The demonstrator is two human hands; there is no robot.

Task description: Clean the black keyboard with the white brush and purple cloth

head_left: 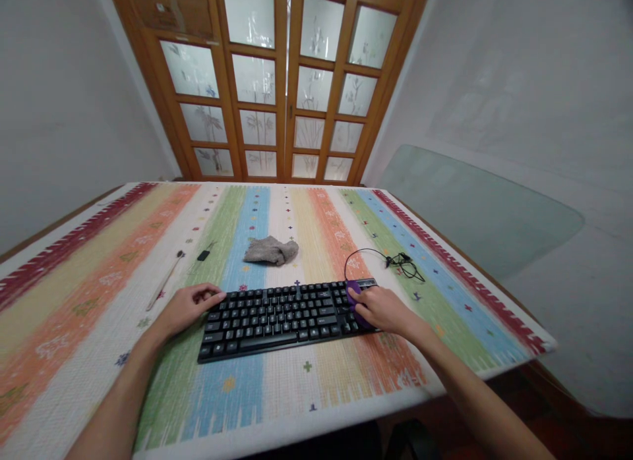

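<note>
Head view shows me a black keyboard lying slightly askew on a striped tablecloth. The right hand has its fingers wrapped on a purple thing (what exactly, I can't make out) over the keyboard's right end. At the other end, the left hand lies with curled fingers, thumb against the upper corner; whether it truly grips, I cannot tell. A crumpled grey cloth sits just behind the keyboard, a bunched black cable beyond its right end, a long-handled brush to the left.
</note>
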